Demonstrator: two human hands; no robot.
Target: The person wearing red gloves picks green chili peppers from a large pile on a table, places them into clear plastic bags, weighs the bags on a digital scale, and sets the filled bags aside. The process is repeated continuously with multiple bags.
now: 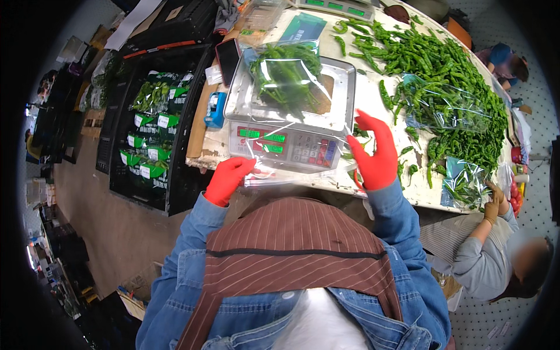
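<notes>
A clear plastic bag of green leafy vegetables (284, 74) lies on the steel pan of a digital scale (348, 87), its loose film trailing toward me over the keypad. My left hand (229, 179), in a red glove, pinches the near edge of that film at the scale's front left corner. At the right side of the scale is my red-gloved right hand (378, 151), thumb and forefinger apart. Its thumb tip meets the film's right edge; whether it grips the film is unclear. Orange-red handles, apparently of scissors (358, 180), show below this hand.
Green peppers (459, 65) are heaped on the right, with a partly filled bag (446, 105) on them. A blue tape dispenser (215, 109) and phone (228, 59) flank the scale. Left stands a black crate (118, 175) of packed greens. A co-worker's hands (494, 203) touch another bag.
</notes>
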